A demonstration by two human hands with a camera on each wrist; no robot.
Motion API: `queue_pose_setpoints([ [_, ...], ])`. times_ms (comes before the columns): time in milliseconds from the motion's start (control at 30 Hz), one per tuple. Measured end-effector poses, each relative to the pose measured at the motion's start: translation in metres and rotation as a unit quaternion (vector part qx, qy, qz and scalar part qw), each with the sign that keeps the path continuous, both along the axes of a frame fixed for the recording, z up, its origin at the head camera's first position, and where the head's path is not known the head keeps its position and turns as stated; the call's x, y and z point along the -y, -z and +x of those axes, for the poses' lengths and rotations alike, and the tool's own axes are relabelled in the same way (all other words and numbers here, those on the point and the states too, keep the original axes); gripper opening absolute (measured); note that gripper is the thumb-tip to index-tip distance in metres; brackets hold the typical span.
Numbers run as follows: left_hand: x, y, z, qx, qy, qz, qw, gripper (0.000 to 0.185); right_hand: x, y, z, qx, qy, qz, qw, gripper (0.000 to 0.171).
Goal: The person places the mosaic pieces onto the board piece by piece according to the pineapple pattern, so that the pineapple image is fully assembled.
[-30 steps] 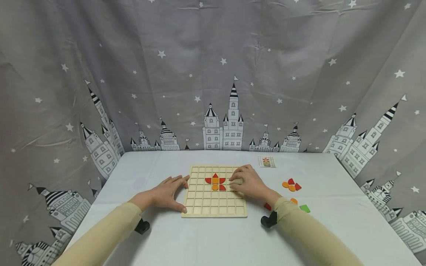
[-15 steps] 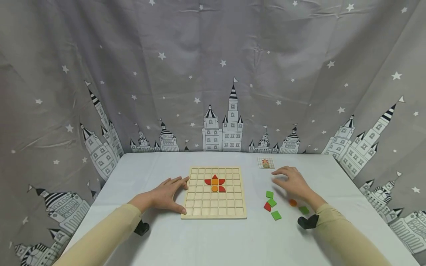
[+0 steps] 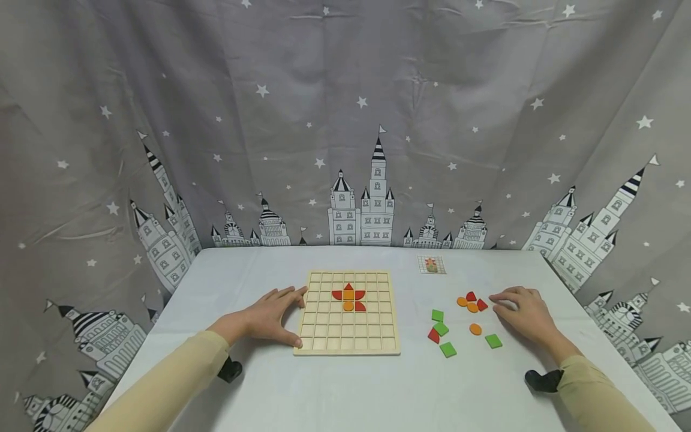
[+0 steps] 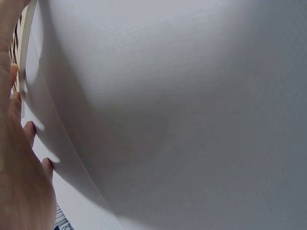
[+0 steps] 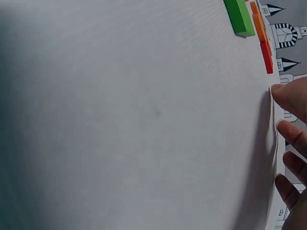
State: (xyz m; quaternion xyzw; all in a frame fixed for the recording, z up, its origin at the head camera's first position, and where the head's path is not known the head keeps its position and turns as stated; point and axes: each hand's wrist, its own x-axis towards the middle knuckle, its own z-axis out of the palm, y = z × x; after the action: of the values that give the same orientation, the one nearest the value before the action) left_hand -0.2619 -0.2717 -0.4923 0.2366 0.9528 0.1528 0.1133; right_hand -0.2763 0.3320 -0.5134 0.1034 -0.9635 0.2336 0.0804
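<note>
— Two hands on the worktop (image 3: 345, 384); what is each one doing?

— Left hand (image 3: 268, 316) lies flat with its fingers spread and relaxed, fingertips and thumb touching the left edge of the board (image 3: 324, 342). It grips nothing. Right hand (image 3: 525, 313) rests palm down well to the right of the board, fingers loosely extended, holding nothing.

— What is nearest the right hand?

— Just off its fingertips, a small cluster (image 3: 471, 301) of orange and red pieces; the red one (image 3: 482, 304) is nearly touching the fingers. Nearer the person from that cluster lie an orange disc (image 3: 475, 329) and a green square (image 3: 493, 341), just left of the hand.

— And between the two hands?

— The board, with a little flower (image 3: 348, 296) of red and orange pieces in its upper cells, nearer the left hand than the right. Between board and right hand sit three green squares (image 3: 441, 329) and a red triangle (image 3: 433, 336).

— Anything beyond the hands?

— A small pattern card (image 3: 432, 264), farther from the person than the right hand, toward the curtain (image 3: 345, 120).

— Do the wrist views add anything?

— Little: the left one shows fingers (image 4: 29, 132) against the board's edge, the right one fingertips (image 5: 290, 132) on the cloth with green, orange and red pieces edge-on ahead.
</note>
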Motion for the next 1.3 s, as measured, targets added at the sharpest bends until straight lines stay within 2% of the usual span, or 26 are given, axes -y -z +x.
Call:
queue_pose_setpoints([
  [333,0.000,0.002,-0.003,0.001,0.005,0.004,1.0000,0.081,0.001,0.002,-0.003,0.018,-0.027,-0.009,0.999,0.035],
  [500,0.000,0.001,-0.001,-0.001,0.011,0.010,0.9999,0.081,0.007,0.002,-0.006,0.006,-0.044,-0.010,0.999,0.031],
  [867,-0.003,-0.006,-0.002,0.001,0.006,0.006,1.0000,0.079,0.006,0.003,-0.005,0.009,-0.009,-0.023,1.000,0.027],
  [1133,-0.002,-0.006,-0.003,-0.006,0.015,0.016,0.9997,0.078,0.008,0.003,-0.004,0.014,-0.002,-0.032,0.999,0.026],
  [1300,0.001,-0.004,-0.001,-0.002,0.024,0.016,0.9996,0.079,0.009,0.005,-0.005,0.027,0.001,-0.034,0.999,0.034],
])
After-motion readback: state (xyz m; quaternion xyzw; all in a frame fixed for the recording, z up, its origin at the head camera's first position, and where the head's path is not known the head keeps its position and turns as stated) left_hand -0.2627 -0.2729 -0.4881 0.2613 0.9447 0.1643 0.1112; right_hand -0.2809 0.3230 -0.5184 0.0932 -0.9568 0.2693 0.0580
